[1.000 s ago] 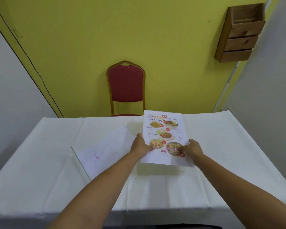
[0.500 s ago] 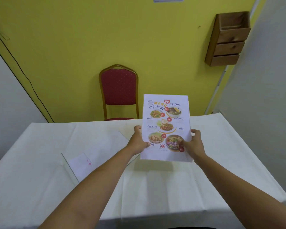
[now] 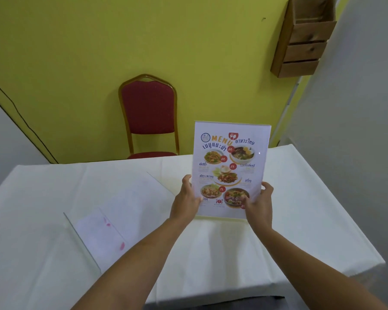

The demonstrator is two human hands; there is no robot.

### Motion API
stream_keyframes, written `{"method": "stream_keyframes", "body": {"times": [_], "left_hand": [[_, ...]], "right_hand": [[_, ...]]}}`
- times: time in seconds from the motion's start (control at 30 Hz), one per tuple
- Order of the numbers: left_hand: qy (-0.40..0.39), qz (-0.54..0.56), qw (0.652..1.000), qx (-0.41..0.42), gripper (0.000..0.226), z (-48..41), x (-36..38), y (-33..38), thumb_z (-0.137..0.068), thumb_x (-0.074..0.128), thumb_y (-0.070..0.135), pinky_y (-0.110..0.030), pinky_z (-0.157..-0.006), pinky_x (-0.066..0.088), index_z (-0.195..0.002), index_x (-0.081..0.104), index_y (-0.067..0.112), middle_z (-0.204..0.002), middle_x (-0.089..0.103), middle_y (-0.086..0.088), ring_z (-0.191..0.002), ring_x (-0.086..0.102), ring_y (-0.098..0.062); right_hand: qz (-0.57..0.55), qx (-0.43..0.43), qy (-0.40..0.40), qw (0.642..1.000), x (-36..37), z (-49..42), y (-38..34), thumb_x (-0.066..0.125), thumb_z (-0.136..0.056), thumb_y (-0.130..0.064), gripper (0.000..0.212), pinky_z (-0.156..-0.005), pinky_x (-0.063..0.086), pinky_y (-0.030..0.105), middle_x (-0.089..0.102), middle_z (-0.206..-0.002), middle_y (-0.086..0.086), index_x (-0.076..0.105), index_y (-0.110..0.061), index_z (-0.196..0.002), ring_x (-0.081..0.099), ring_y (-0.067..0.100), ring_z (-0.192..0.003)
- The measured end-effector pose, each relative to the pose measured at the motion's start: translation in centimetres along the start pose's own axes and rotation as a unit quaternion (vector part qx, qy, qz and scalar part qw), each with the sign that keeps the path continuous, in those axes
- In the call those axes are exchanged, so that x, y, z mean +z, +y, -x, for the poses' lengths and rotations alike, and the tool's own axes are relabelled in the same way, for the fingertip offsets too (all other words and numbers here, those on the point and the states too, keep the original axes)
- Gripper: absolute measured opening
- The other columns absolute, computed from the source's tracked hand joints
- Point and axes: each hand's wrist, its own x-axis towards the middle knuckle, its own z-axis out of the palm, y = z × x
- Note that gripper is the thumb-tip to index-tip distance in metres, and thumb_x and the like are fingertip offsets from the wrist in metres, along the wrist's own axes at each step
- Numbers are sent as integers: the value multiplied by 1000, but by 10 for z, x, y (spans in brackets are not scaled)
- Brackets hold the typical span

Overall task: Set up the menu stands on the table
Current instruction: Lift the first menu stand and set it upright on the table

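Note:
A clear acrylic menu stand [image 3: 230, 166] with a colourful food menu sheet inside is held nearly upright above the white-clothed table [image 3: 244, 247]. My left hand [image 3: 185, 199] grips its lower left edge and my right hand [image 3: 259, 203] grips its lower right edge. The printed side faces me. A second clear stand [image 3: 119, 218] lies flat on the table to the left, holding a pale sheet with faint pink marks showing through.
A red chair [image 3: 149, 115] with a gold frame stands behind the table against the yellow wall. A wooden rack [image 3: 305, 39] hangs on the wall at the upper right. A grey wall runs along the right side.
Both hands have raised the menu stand from a low tilt over the table to nearly upright. The flat stand on the left has stayed where it was.

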Motion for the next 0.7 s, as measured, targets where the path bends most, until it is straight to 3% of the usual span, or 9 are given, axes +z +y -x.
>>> {"method": "stream_keyframes", "body": {"times": [0.23,0.43,0.7], "left_hand": [[0,3,1000,-13,68,9,3,-6,-92,61,18,-36,-77,54,-143,16,19,-122,59,-6,-103,64,-28],[3,-3,1000,2,70,21,12,-16,-95,57,15,-28,-76,52,-147,10,17,-129,56,-9,-108,63,-24],[10,-5,1000,-1,71,24,14,-17,-95,57,16,-29,-77,58,-145,8,27,-136,53,-4,-108,62,-17]], "right_hand": [[15,-18,-6,1000,2,4,12,65,-85,-17,62,-80,58,48,50,-133,6,27,-25,-134,59,25,-112],[20,-29,-18,999,-1,16,27,64,-89,-15,58,-84,55,40,53,-128,3,29,-20,-136,57,20,-108],[17,-32,-9,999,1,23,29,63,-89,-16,58,-86,56,45,52,-127,0,27,-29,-132,57,20,-112]]}}
